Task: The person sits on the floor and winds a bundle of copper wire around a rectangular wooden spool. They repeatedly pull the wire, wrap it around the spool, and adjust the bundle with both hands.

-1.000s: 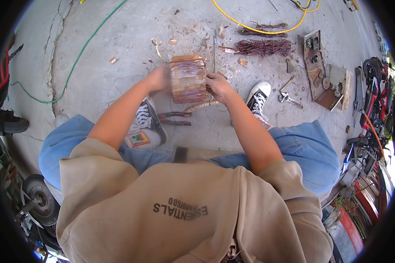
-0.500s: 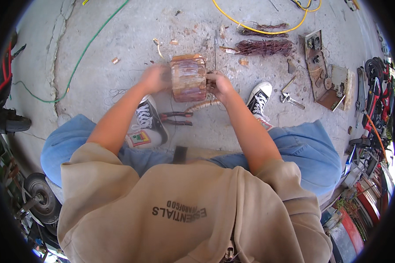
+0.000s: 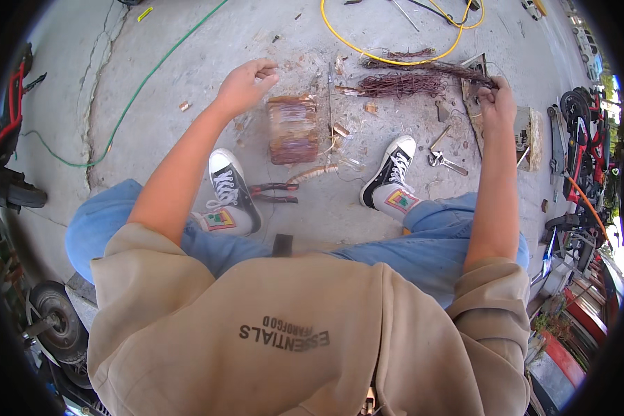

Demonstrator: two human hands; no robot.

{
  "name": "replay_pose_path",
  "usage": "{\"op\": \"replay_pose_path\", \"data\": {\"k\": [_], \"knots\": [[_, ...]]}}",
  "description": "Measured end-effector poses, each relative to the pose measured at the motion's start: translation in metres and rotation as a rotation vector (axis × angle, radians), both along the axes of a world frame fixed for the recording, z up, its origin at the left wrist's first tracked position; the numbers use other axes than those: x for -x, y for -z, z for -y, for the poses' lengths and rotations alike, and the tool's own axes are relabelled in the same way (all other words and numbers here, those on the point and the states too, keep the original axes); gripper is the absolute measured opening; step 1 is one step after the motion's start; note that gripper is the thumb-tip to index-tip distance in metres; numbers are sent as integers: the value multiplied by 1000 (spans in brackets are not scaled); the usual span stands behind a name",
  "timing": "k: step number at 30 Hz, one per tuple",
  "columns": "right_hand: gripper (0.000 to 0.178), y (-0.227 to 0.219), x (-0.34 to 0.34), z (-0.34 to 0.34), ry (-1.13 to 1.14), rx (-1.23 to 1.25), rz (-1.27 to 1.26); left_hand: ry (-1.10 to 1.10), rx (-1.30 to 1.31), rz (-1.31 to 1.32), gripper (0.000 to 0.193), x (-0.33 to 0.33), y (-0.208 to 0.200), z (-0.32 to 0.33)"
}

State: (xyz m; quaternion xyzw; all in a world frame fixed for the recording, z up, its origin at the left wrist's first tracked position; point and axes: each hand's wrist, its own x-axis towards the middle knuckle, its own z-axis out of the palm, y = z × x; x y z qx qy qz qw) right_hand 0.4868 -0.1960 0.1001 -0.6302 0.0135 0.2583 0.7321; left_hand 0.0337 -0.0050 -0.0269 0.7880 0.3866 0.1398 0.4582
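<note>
My right hand (image 3: 498,102) is closed on the end of a bundle of thin dark copper wire (image 3: 457,68), which stretches left across the floor. Below it lies a thicker reddish-brown wire bundle (image 3: 402,85). My left hand (image 3: 246,87) is held in the air with nothing in it, its fingers stretched and apart. Just below and right of that hand stands a round motor core (image 3: 292,130), brown and worn, touched by neither hand. A wrapped strip of tan winding (image 3: 313,172) lies beside its lower edge.
Red-handled pliers (image 3: 274,193) lie near my left shoe (image 3: 230,184). An adjustable wrench (image 3: 448,163) is right of my right shoe (image 3: 394,166). A metal casing (image 3: 530,139) stands farther right. A yellow hose (image 3: 347,43) curves at the top; a green hose (image 3: 145,69) runs along the left.
Both hands have left the motor core. My left hand rose up and away from it; my right hand moved far right and took hold of the thin wire bundle.
</note>
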Motion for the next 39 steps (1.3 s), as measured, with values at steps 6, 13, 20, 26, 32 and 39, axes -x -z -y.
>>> {"op": "replay_pose_path", "data": {"k": [6, 13, 20, 26, 32, 39], "knots": [[6, -180, 161, -52, -532, -171, 537, 267, -174, 131, 53, -67, -20, 46], [9, -154, 178, -44, -542, -275, 412, 122, 445, -20, 50, -4, -73, -6], [10, -146, 223, -65, -708, -431, 307, -134, -634, -105, 81, 78, -204, 7], [8, -153, 297, -88, -917, -468, 146, -67, -343, 131, 64, 42, -210, 45], [33, -62, 268, -74, -889, -36, 189, 196, -335, -218, 41, 69, -163, 37], [27, 141, 245, 15, -976, 485, -250, 405, -234, -854, 39, 142, -73, 8]]}}
